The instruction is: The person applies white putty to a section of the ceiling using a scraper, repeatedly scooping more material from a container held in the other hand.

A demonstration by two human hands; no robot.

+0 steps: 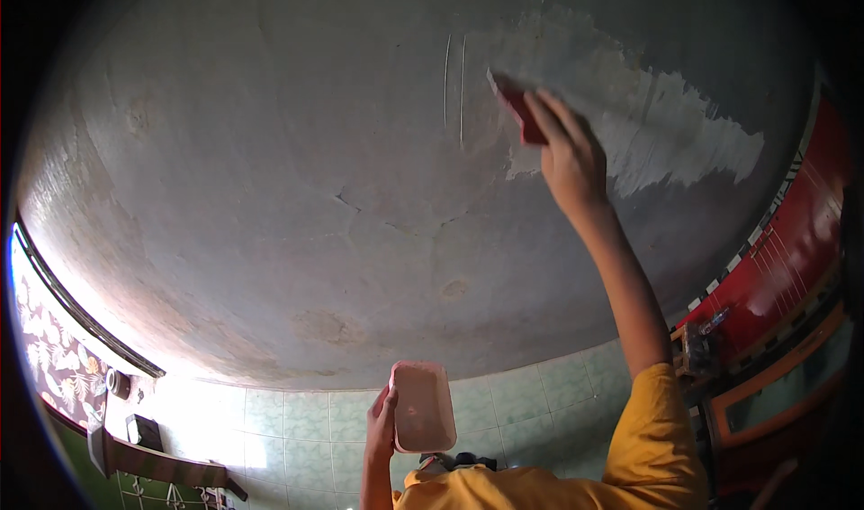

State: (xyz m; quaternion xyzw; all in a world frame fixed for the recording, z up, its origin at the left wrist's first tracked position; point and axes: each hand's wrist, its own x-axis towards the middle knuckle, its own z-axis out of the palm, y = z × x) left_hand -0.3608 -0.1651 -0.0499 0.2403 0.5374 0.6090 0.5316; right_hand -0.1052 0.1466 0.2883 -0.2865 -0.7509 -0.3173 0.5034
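The right hand [565,154] grips a flat red trowel [517,107] pressed against the grey plastered ceiling [297,168]. The left hand [382,424] holds a pale rectangular plastic tray [423,407] lower down, near the tiled wall [297,429].

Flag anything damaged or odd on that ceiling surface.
The ceiling is cracked: a branching crack runs across its middle, with brownish stains nearer the tiled wall. Fresh white coating covers only the patch by the right hand, which presses a red scraper there; the left hand holds a pink tray.
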